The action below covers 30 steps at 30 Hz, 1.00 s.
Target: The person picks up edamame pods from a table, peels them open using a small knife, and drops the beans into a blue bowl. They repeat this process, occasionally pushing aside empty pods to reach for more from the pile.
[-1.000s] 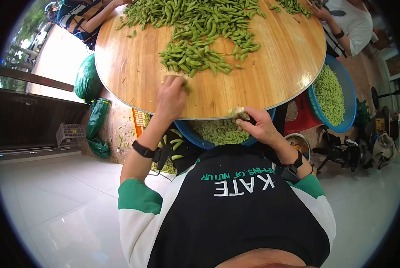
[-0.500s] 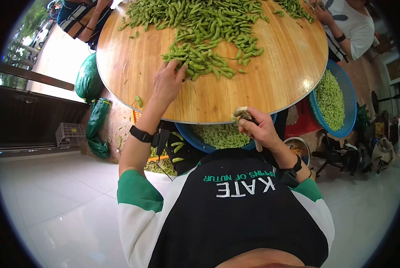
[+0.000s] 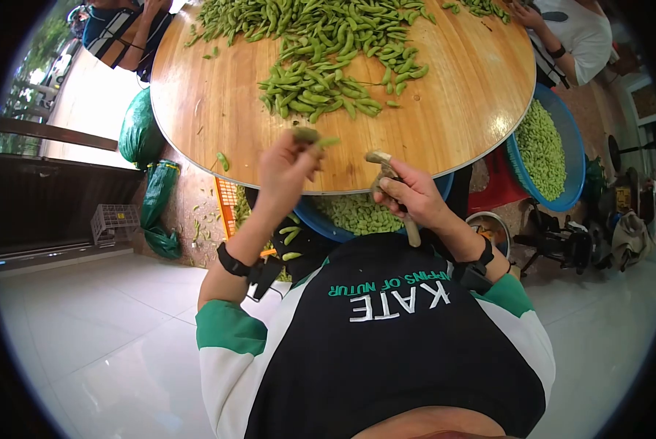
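Green bean pods (image 3: pixel 317 84) lie in a heap on the round wooden table (image 3: pixel 460 95). Above the near left part of the table, my left hand (image 3: pixel 291 164) is closed on a green pod (image 3: pixel 328 141), its fingers somewhat blurred. My right hand (image 3: pixel 414 194) grips a small tool with a pale handle (image 3: pixel 413 233) near the table's front edge; its top end points towards the left. Under that edge, a blue basin (image 3: pixel 321 223) holds shelled beans (image 3: pixel 364 214), partly hidden by the table and my body.
Another blue basin (image 3: pixel 573 139) of shelled beans stands at the right. Green sacks (image 3: pixel 138 132) and an orange crate (image 3: pixel 227 201) are at the left. One person (image 3: pixel 123 36) sits at the far left, another (image 3: pixel 580 36) at the far right. A lone pod (image 3: pixel 222 161) lies near the table's left edge.
My left hand has come back from the heap towards me with a pod in it. My right hand has shifted slightly left with the tool.
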### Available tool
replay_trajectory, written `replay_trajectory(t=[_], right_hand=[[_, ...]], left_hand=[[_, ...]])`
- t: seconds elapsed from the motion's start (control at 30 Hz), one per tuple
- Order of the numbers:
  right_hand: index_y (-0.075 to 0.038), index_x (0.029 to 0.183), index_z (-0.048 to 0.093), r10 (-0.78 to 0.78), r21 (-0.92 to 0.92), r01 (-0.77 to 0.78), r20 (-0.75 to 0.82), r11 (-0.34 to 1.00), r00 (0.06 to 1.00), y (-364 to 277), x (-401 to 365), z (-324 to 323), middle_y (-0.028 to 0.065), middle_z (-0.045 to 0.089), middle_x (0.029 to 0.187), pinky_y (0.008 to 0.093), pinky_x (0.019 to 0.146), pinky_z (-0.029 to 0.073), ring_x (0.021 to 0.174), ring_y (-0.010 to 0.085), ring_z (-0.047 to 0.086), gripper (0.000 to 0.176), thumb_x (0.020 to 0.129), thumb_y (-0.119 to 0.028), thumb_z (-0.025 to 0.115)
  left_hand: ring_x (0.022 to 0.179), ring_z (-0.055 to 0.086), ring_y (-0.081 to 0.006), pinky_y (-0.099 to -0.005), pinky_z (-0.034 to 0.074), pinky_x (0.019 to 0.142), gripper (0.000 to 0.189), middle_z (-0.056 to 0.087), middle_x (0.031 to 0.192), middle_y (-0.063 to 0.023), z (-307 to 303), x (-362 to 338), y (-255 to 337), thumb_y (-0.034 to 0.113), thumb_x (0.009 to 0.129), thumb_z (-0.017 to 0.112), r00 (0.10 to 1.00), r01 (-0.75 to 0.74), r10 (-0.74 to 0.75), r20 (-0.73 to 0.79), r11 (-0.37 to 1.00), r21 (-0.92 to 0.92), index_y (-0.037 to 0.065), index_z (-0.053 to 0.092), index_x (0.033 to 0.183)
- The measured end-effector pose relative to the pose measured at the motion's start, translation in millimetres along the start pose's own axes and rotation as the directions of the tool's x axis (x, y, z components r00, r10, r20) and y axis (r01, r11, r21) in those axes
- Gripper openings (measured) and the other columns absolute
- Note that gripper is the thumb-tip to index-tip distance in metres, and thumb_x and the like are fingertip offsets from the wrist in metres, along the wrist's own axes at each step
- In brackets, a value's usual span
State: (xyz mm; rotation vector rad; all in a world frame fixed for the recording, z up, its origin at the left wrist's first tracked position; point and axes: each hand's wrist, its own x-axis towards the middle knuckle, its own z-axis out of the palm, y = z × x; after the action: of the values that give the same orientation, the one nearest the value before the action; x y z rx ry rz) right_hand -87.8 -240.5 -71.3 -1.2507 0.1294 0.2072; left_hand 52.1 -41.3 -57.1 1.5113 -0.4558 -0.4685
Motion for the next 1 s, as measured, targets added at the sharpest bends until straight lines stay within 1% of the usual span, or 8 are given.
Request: replay_trajectory(t=[0.1, 0.27, 0.47, 0.5, 0.57, 0.67, 0.77, 1.0], right_hand=[[-0.003, 0.135, 0.038, -0.053, 0.035, 0.052, 0.024, 0.998, 0.998, 2.6, 4.7, 6.9, 0.0020, 0.058, 0.082, 0.0176, 0.046, 0.036, 0.055, 0.0032, 0.044, 0.041, 0.097, -0.014, 0.046], [-0.002, 0.139, 0.033, -0.140, 0.069, 0.138, 0.026, 0.988, 0.990, 4.9, 4.5, 6.3, 0.0028, 0.057, 0.083, 0.0182, 0.046, 0.035, 0.057, 0.0047, 0.044, 0.045, 0.098, -0.015, 0.046], [-0.003, 0.138, 0.036, -0.102, 0.245, 0.082, 0.071, 0.966, 0.992, 5.2, 0.5, 0.3, 0.0033, 0.057, 0.082, 0.0177, 0.045, 0.034, 0.054, 0.0051, 0.043, 0.044, 0.097, -0.014, 0.046], [-0.003, 0.138, 0.036, -0.102, 0.245, 0.081, 0.071, 0.966, 0.992, 2.9, -1.3, 1.6, 0.0033, 0.057, 0.082, 0.0177, 0.045, 0.034, 0.054, 0.0051, 0.043, 0.044, 0.097, -0.014, 0.046], [-0.003, 0.138, 0.037, -0.066, 0.383, 0.030, 0.080, 0.923, 0.995, -2.1, -3.8, 3.3, 0.0034, 0.057, 0.080, 0.0177, 0.043, 0.033, 0.053, 0.0056, 0.042, 0.044, 0.097, -0.014, 0.046], [-0.004, 0.133, 0.043, -0.065, 0.382, 0.024, 0.096, 0.924, 0.993, -1.9, -6.5, 2.5, 0.0010, 0.057, 0.083, 0.0173, 0.045, 0.033, 0.054, 0.0038, 0.042, 0.039, 0.097, -0.018, 0.049], [-0.005, 0.136, 0.040, -0.057, 0.362, 0.001, 0.144, 0.932, 0.988, 2.2, -4.9, -2.8, 0.0008, 0.057, 0.082, 0.0173, 0.044, 0.033, 0.054, 0.0038, 0.042, 0.042, 0.097, -0.017, 0.049], [-0.005, 0.133, 0.045, -0.063, 0.379, 0.027, 0.084, 0.925, 0.994, -1.2, -7.6, 4.7, 0.0007, 0.056, 0.080, 0.0175, 0.044, 0.032, 0.053, 0.0039, 0.041, 0.038, 0.096, -0.016, 0.050]], left_hand=[[0.063, 0.057, -0.0063, -0.0190, 0.044, 0.051, 0.010, 0.063, 0.079, -0.0049, 32.2, -11.7, -1.5, 0.004, 0.092, 0.053, 0.994, 0.086, -0.083, 0.068, 0.995, -0.046, 0.000, 0.056, 0.101], [0.061, 0.058, -0.0062, -0.0205, 0.043, 0.048, 0.010, 0.064, 0.076, -0.0044, 45.5, -15.6, 2.9, 0.007, 0.093, 0.053, 0.973, 0.125, -0.146, 0.182, 0.985, 0.119, 0.000, 0.057, 0.099], [0.058, 0.058, -0.0074, -0.0205, 0.044, 0.047, 0.011, 0.064, 0.074, -0.0049, 41.1, -15.3, -5.1, 0.007, 0.092, 0.054, 0.934, 0.105, -0.152, 0.323, 0.982, 0.159, -0.001, 0.057, 0.099], [0.058, 0.058, -0.0074, -0.0205, 0.044, 0.047, 0.011, 0.064, 0.074, -0.0049, 41.1, -15.2, -5.4, 0.007, 0.092, 0.054, 0.934, 0.106, -0.153, 0.323, 0.982, 0.158, -0.001, 0.057, 0.099], [0.057, 0.057, -0.0071, -0.0198, 0.044, 0.047, 0.012, 0.064, 0.073, -0.0041, 41.4, -12.0, -5.3, 0.007, 0.092, 0.055, 0.910, 0.254, -0.222, 0.351, 0.966, -0.048, -0.001, 0.058, 0.099], [0.057, 0.057, -0.0063, -0.0190, 0.043, 0.046, 0.014, 0.063, 0.073, -0.0027, 41.7, -11.0, -9.2, 0.008, 0.092, 0.055, 0.908, 0.263, -0.229, 0.352, 0.963, -0.053, -0.001, 0.060, 0.101], [0.056, 0.056, -0.0056, -0.0182, 0.042, 0.045, 0.017, 0.062, 0.073, -0.0012, 42.1, -10.8, -7.3, 0.009, 0.092, 0.055, 0.908, 0.268, -0.233, 0.350, 0.962, -0.055, 0.000, 0.060, 0.105], [0.061, 0.055, -0.0042, -0.0180, 0.042, 0.050, 0.017, 0.061, 0.075, 0.0013, 44.3, -12.1, -7.7, 0.009, 0.092, 0.055, 0.913, 0.233, -0.213, 0.347, 0.972, -0.016, 0.001, 0.060, 0.106]])
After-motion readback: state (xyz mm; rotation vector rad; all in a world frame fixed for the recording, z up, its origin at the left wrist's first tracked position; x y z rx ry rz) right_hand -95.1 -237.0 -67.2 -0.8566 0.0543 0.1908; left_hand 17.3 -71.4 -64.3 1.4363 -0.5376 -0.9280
